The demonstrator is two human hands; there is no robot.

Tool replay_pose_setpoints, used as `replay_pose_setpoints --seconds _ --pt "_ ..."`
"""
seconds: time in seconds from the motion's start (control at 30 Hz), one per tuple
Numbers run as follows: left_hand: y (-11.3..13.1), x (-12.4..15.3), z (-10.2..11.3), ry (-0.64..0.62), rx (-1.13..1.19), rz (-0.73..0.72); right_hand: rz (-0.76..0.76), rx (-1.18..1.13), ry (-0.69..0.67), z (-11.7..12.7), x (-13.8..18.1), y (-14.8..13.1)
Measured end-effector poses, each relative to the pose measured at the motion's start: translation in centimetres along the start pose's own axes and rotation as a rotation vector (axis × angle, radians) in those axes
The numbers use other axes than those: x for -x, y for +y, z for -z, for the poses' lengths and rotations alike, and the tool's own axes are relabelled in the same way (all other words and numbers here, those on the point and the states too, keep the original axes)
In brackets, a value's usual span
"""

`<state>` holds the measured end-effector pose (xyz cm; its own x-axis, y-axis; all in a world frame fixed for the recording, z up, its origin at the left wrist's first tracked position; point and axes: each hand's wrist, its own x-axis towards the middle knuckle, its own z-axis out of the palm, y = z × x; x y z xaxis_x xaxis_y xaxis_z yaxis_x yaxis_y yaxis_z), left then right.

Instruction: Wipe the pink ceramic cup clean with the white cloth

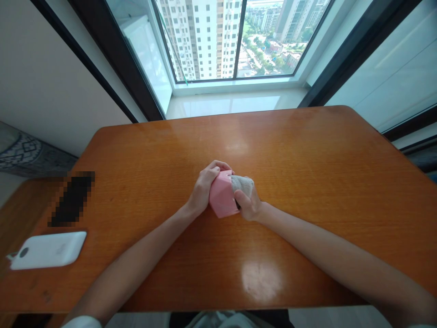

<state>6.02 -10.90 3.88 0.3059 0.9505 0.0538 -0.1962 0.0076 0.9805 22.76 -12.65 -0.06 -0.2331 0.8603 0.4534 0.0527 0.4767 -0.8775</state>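
Note:
A pink faceted container is tilted on its side over the middle of the table, its opening toward the right. My left hand is wrapped around its left side, fingers over the top. In my right hand is a folded grey cloth, pressed against the container's open end. The thumb lies over the near side of the cloth. Something dark shows at the opening, too small to make out. Whether the cloth reaches inside the container is hidden by the hand.
The wooden table stretches to all sides of my hands. At the left lie a white device like a power bank and a pixelated dark shape. A window is beyond the far edge.

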Motion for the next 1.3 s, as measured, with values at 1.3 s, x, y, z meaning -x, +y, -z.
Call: replay_pose_setpoints --seconds 1.3 --pt "-2.0 0.7 1.9 -0.067 -0.635 -0.915 -0.201 -0.233 0.166 -0.5 -0.8 -1.2"
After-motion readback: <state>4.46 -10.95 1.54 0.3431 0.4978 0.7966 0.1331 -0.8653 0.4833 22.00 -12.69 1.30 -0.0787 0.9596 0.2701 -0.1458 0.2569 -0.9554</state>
